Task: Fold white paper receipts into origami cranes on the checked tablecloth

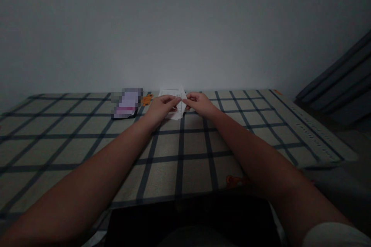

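Near the far side of the table, both hands meet over a folded piece of white paper. My left hand grips its left part, thumb on top and the other fingers mostly out of sight. My right hand pinches the right edge between thumb and curled fingers. A narrow fold stands up between the two thumbs. Behind and left of it shows more white paper, lying flat; I cannot tell whether it is a separate sheet.
A checked cloth covers the table, which runs up to a plain wall. Left of the hands lies a phone with a lit, blurred screen. Dark folded fabric hangs at the right.
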`<state>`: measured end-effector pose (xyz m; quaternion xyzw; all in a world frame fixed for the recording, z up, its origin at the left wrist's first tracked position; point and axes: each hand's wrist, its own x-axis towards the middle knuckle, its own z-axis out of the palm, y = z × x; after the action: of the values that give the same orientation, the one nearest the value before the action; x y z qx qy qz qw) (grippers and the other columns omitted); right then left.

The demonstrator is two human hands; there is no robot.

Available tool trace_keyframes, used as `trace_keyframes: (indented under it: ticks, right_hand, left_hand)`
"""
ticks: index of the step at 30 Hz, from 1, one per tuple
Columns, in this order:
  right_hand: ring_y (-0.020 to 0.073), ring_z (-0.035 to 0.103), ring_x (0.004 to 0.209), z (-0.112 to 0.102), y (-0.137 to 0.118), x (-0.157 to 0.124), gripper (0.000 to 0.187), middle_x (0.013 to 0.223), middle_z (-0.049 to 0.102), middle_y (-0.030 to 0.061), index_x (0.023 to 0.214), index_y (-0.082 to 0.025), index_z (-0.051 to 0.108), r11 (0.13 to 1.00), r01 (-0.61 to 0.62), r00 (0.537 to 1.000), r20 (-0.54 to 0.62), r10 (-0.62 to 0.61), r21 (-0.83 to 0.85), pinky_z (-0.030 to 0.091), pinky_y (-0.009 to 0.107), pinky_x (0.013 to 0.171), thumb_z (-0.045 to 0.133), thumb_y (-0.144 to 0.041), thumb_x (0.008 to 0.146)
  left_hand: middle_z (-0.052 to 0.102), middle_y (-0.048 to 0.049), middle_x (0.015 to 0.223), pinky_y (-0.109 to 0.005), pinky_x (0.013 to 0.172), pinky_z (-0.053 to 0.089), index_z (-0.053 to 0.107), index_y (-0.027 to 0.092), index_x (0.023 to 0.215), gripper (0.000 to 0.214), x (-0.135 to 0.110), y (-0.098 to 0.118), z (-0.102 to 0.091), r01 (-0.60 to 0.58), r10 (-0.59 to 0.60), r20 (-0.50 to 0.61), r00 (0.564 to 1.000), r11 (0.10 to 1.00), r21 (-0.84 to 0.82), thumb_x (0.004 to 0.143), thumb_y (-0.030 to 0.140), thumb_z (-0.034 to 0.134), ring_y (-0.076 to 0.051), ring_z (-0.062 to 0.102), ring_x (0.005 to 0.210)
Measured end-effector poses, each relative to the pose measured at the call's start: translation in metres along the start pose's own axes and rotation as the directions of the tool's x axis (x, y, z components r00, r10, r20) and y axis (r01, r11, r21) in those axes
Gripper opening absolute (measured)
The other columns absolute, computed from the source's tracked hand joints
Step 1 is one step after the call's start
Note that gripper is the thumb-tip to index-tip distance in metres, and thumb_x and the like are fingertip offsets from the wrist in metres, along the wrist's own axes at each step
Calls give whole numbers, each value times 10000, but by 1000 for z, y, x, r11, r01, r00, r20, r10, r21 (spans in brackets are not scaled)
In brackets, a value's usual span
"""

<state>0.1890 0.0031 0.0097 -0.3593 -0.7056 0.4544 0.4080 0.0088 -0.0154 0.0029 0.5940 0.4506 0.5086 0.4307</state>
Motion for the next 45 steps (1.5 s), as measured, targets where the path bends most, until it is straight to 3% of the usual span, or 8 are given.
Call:
trace_keyframes:
  ticks: [7,14,19,24,28,34,38,45]
  right_hand:
    - [104,572,633,-1,-1,-2,210,679,595,-6,743,-157,578,1000,-4,1000,23,3,19,468,240,624,641,-338,831]
    - [109,570,626,-2,5,1,287,651,615,5,704,-161,575,999,36,997,-65,-36,5,474,251,634,680,-406,810]
    - [105,567,625,-3,7,2,312,670,632,18,697,-155,600,1000,25,1000,-10,-24,15,480,253,646,650,-432,832]
    - [104,563,614,-3,6,1,303,645,616,8,683,-158,587,999,43,999,-19,-42,33,474,254,637,668,-412,829]
    - [103,566,616,-3,7,1,316,642,614,7,680,-157,585,999,35,999,12,-35,35,467,247,620,681,-424,820]
    - [90,587,639,-5,10,4,184,786,640,-16,938,-198,592,978,106,993,-68,-96,178,484,226,604,688,-293,813]
    - [105,631,757,-7,13,5,379,948,667,12,1171,-239,604,976,82,993,70,-98,203,511,225,641,687,-230,801]
    - [123,643,824,-6,9,3,256,930,691,29,1024,-194,694,985,25,989,139,-49,171,536,251,727,701,-200,768]
  left_hand:
    - [627,-6,629,-237,563,386,722,158,753,327,0,2,-3,-78,86,-36,996,980,185,734,484,747,-114,524,574]
    - [646,-9,710,-244,610,449,701,162,756,312,-1,3,0,-32,30,28,999,998,56,706,465,759,-123,565,632]
    - [573,24,610,-227,555,400,639,167,680,269,-2,3,0,-41,44,-42,998,997,72,711,414,742,-102,504,557]
    - [605,2,686,-238,572,432,646,170,718,258,1,-1,0,58,-58,-11,998,998,22,714,416,723,-124,549,610]
    - [582,9,672,-227,550,411,629,172,712,261,3,-5,0,58,-58,-31,998,998,-14,711,415,725,-122,534,603]
    - [616,-11,707,-245,558,430,628,178,712,141,6,-8,2,120,-130,-39,991,972,-202,701,308,681,-141,551,614]
    - [663,-40,848,-264,645,496,666,174,794,142,6,-7,4,188,-206,-38,978,944,-271,678,257,672,-155,597,716]
    - [651,-54,880,-296,700,543,687,160,803,175,5,-5,-1,219,-205,77,976,940,-260,667,263,725,-153,603,753]
